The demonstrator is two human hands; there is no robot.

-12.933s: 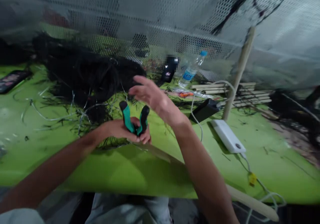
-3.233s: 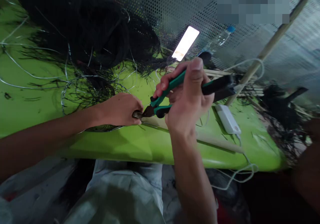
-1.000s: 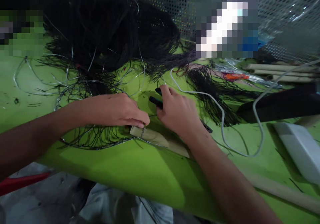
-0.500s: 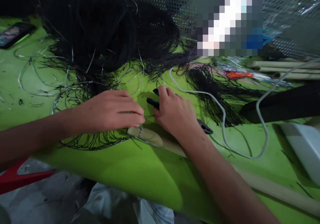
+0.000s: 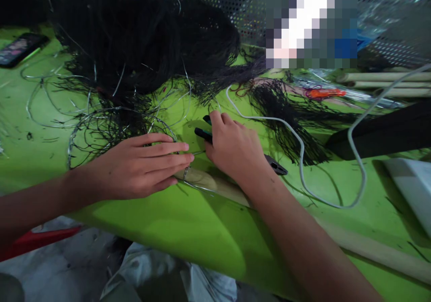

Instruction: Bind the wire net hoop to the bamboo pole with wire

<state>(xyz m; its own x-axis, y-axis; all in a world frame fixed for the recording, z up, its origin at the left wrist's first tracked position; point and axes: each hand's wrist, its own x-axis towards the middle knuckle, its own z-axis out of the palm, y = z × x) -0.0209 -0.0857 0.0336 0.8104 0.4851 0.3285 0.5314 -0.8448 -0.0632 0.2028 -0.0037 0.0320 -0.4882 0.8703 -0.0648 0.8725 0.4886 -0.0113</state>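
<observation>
Pliers [image 5: 275, 165] closed inside the right hand [image 5: 234, 144], with dark handle ends poking out between thumb and forefinger, and metal nose out past the heel of the palm, close above the green table [image 5: 148, 230]. Tips of the curled fingers hidden from view. Left hand [image 5: 141, 167] spread flat, palm down, fingers straight and only slightly apart, pinching nothing visible. Just beyond the left fingertips, a thin wire [image 5: 199, 152] leading toward the right thumb. Below those fingertips, near the table's front edge, the end of a wooden stick [image 5: 215, 186], bound round with wire, running under the right forearm and apparently out again on the far side. Contact between left fingers and stick impossible to tell. Partly under the left hand, a wire hoop [image 5: 69, 145] fringed with black netting. Behind, a large heap of black net [image 5: 134, 41]; at far left, a phone [image 5: 18, 51]. Right of the right hand, a loose bundle of black strands [image 5: 286, 122], a looping white cable [image 5: 301, 147], a dark box [image 5: 387, 131] and a white box [image 5: 412, 180]. Farther back, an orange object [image 5: 326, 94] near several pale sticks [image 5: 380, 78].
</observation>
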